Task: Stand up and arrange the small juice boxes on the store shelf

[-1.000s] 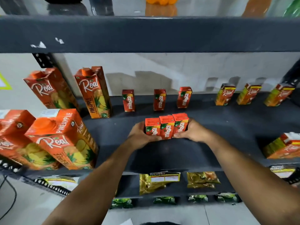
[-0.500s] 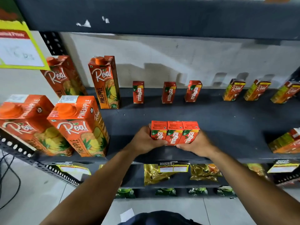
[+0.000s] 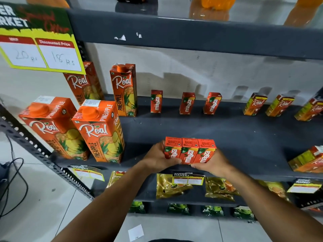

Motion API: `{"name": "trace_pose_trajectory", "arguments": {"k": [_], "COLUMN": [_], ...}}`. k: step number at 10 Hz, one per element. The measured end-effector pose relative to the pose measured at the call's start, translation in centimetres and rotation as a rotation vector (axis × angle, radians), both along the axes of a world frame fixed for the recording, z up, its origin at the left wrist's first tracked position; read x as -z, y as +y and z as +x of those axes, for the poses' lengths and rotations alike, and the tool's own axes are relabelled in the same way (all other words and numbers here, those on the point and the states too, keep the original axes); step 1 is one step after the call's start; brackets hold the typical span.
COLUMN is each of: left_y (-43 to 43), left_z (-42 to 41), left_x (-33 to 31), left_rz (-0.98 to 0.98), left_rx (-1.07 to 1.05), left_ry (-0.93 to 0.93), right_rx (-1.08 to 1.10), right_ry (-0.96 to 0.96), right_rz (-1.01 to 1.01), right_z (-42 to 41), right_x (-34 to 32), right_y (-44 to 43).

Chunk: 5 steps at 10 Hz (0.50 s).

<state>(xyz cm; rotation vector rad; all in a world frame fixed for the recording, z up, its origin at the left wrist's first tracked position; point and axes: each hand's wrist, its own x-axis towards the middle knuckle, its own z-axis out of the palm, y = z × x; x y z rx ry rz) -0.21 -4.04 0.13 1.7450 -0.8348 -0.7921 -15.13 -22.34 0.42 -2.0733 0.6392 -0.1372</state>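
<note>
the left hand (image 3: 158,158) and right hand (image 3: 212,163) are each closed against an end of a row of three small juice boxes (image 3: 189,151), squeezing them upright near the front edge of the shelf (image 3: 244,137). with only end pressure, the middle box could slip out, or the row could buckle and topple off the edge.

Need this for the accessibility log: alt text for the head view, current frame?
Left hand and right hand press three small Maaza juice boxes together in an upright row at the front of a dark store shelf. Three more Maaza boxes stand spaced at the back, with tall Real pineapple cartons on the left.
</note>
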Motion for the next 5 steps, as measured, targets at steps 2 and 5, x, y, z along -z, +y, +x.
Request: {"name": "trace_pose_trajectory", "arguments": {"k": [2,5], "left_y": [-0.1,1.2], "left_z": [-0.2,-2.4], "left_x": [-0.1,-0.9], "left_rz": [0.013,-0.166], "left_rx": [0.008,-0.001], "left_ry": [-0.017,-0.046], "right_rx": [-0.012,-0.022], "right_ry": [-0.010,-0.097], "right_rz": [-0.012,0.024], "right_z": [0.0,-2.0], "right_x": [0.6,-0.6], "right_y": [-0.4,0.1]}}
